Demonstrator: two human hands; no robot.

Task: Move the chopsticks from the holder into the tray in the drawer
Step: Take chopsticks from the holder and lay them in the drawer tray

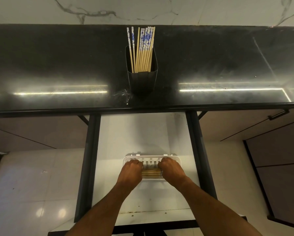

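Observation:
A black square holder (142, 79) stands on the dark counter with several chopsticks (143, 48) upright in it, bamboo with blue-and-white tops. Below, the drawer (125, 137) is pulled out. A white slotted tray (152, 159) lies on its pale floor. Several chopsticks (151, 173) lie crosswise in the tray. My left hand (131, 171) covers their left ends and my right hand (170, 170) their right ends, both with fingers curled down onto the bundle.
The glossy black countertop (57, 68) runs across the view, with a marble wall behind. Dark drawer rails (89, 159) flank the drawer. Cabinet doors with handles (278, 114) stand at both sides, above a pale tiled floor.

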